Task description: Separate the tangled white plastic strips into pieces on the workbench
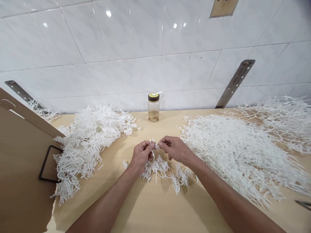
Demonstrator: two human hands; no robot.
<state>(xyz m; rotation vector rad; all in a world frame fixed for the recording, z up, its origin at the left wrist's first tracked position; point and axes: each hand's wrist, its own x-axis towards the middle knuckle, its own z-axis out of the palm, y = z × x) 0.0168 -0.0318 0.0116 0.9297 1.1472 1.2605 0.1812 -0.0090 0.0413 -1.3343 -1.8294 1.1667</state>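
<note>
Between my two hands is a small white branching plastic sprig (156, 146), made of thin bristle-like strands. My left hand (141, 155) pinches it between thumb and fingers. From the other side my right hand (174, 148) has thumb and forefinger closed at the sprig's right edge. Directly below lies a loose cluster of the same white strands (156, 166) on the tabletop, its upper part partly behind my left fingers. Another few sprigs (179, 178) lie just under my right wrist.
White strand heaps stand to the left (94, 129) and right (233, 152), with a branchier bundle (289, 119) at far right. A bottle (154, 108) holding some liquid stands by the tiled wall. A cardboard box (24, 161) borders the left. A dark metal tool (303, 204) lies far right.
</note>
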